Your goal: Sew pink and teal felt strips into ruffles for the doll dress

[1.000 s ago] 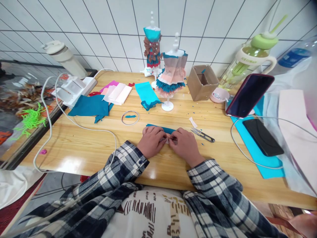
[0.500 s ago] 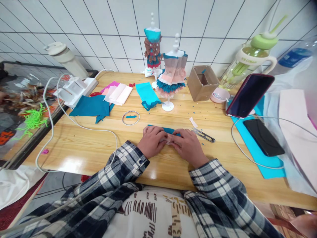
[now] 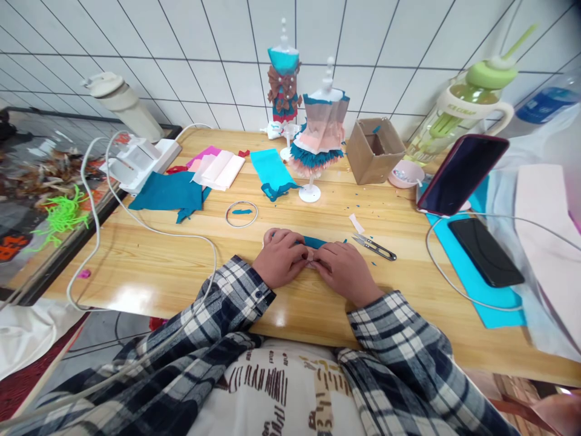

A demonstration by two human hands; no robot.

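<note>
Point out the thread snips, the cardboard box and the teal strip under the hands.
thread snips (image 3: 374,247), head view, on the blades' middle.
cardboard box (image 3: 373,162), head view, on its front wall.
teal strip (image 3: 315,242), head view, on the part between the hands.

Navy-and-white plaid shirt sleeves (image 3: 227,309), buttoned cuffs, cream printed top (image 3: 281,387)

teal fabric strip (image 3: 315,242); navy-white plaid sleeves (image 3: 399,339); black snips (image 3: 374,247); cyan mat (image 3: 494,300).

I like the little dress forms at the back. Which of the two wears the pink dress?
The nearer, larger mannequin, in a pale pink dress with teal ruffle trim. The one behind it is smaller, with a teal top and brown bow.
</note>
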